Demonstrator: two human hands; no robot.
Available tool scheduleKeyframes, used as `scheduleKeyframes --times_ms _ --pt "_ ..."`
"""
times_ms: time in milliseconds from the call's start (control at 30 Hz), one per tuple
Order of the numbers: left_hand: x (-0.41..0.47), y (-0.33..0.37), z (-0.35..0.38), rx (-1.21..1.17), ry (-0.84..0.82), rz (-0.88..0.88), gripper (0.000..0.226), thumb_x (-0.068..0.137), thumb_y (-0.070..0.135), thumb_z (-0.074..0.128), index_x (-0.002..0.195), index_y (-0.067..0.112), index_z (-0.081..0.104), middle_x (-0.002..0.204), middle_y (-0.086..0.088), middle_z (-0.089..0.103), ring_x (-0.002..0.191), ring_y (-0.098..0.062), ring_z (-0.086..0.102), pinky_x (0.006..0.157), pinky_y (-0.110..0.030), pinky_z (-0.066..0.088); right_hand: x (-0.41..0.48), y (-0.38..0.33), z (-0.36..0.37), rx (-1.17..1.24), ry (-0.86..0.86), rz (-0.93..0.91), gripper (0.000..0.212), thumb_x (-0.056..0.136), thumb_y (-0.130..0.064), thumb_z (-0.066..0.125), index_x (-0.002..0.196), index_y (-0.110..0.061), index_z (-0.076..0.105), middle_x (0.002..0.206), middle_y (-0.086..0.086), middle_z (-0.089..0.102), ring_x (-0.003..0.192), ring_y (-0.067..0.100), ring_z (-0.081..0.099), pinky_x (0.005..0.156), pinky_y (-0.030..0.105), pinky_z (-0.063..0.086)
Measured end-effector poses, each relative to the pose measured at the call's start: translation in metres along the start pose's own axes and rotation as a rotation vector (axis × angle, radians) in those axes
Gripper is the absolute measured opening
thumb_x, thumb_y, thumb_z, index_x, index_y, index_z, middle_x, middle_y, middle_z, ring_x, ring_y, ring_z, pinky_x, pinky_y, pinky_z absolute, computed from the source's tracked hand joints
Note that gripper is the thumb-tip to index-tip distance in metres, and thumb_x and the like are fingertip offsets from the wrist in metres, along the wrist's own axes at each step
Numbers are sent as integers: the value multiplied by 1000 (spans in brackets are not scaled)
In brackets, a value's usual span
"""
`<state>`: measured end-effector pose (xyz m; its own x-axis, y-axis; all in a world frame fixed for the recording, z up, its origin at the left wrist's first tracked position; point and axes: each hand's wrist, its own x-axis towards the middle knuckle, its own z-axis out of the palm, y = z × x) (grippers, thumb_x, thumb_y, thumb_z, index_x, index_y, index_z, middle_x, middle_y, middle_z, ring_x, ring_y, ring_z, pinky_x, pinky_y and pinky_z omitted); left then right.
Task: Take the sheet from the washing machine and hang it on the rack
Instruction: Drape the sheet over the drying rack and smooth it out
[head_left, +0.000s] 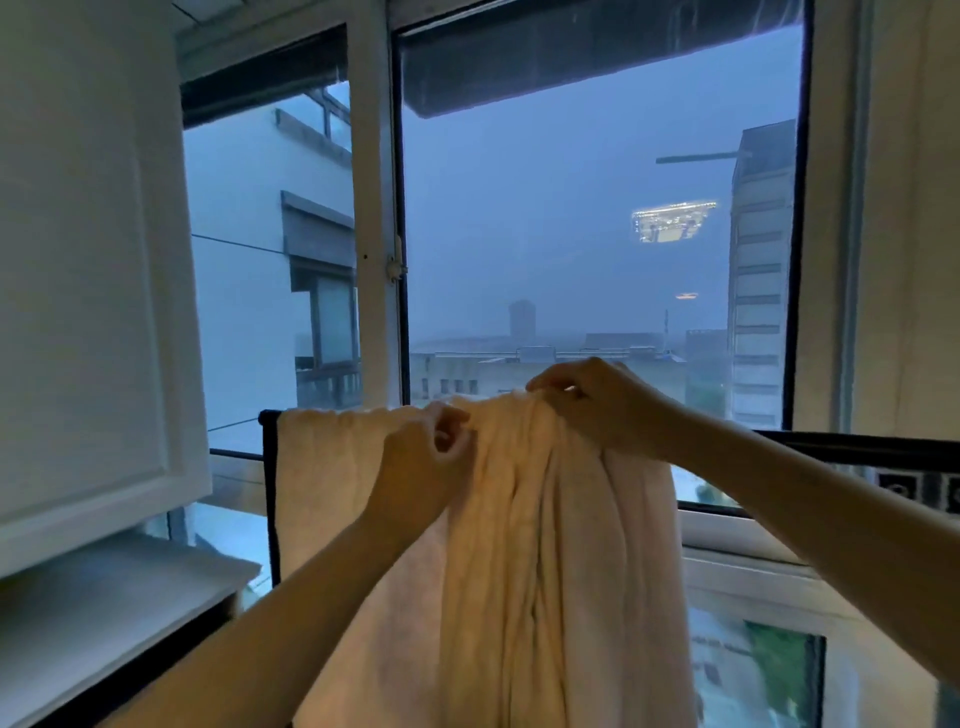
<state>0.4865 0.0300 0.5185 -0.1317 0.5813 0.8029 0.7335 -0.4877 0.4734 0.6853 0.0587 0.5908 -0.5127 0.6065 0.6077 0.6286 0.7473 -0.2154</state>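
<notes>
Sheet draped over the rack's top bar, both hands on its upper edge.

Cream sheet (519, 545) hangs over the top bar of the dark rack (270, 493): spread flat next to the rack's left post, bunched in long folds toward the middle of the bar. Left hand (421, 462): grip clamped on the sheet, thumb and fingers pinching the fabric at bar height where the flat part meets the folds. Right hand (592, 405): grip clamped on the bunched top, fingers curled over it on the bar. Past the bunch the dark bar runs on to the right. Window (571, 234) directly behind the rack; white cabinet door (88, 260) left of the rack's post. Sheet's lower end runs out of view.
</notes>
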Motion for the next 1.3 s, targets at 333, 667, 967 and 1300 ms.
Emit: scheduleKeyframes --times_ms 333,667,967,1300 --pt "-12 46 24 -96 -98 -288 50 79 56 60 109 18 49 93 2 63 82 -12 63 69 -23 53 -30 44 -38 -49 -65 -28 27 89 -7 53 111 -15 67 110 1 68 94 11 60 78 17 41" --pt "7 55 28 -17 80 -168 9 89 20 62 84 14 58 76 -1 59 71 -12 57 63 -17 44 -35 50 -31 -64 125 -82 16 87 -15 56 83 -18 71 83 -4 69 78 13 63 74 37 54" --pt "28 85 26 -86 113 -74 8 91 22 60 85 17 59 76 2 58 71 -6 53 62 -5 44 -19 50 -34 -7 -14 -232 51 93 -21 56 141 -28 40 103 -6 56 73 -2 48 67 8 40" --pt "27 115 25 -338 -147 -18 18 93 19 57 89 12 72 82 -4 71 78 -8 66 74 -15 51 -16 51 -52 129 -93 -295 26 89 -18 60 112 -6 62 101 -2 63 85 -5 54 76 9 39"
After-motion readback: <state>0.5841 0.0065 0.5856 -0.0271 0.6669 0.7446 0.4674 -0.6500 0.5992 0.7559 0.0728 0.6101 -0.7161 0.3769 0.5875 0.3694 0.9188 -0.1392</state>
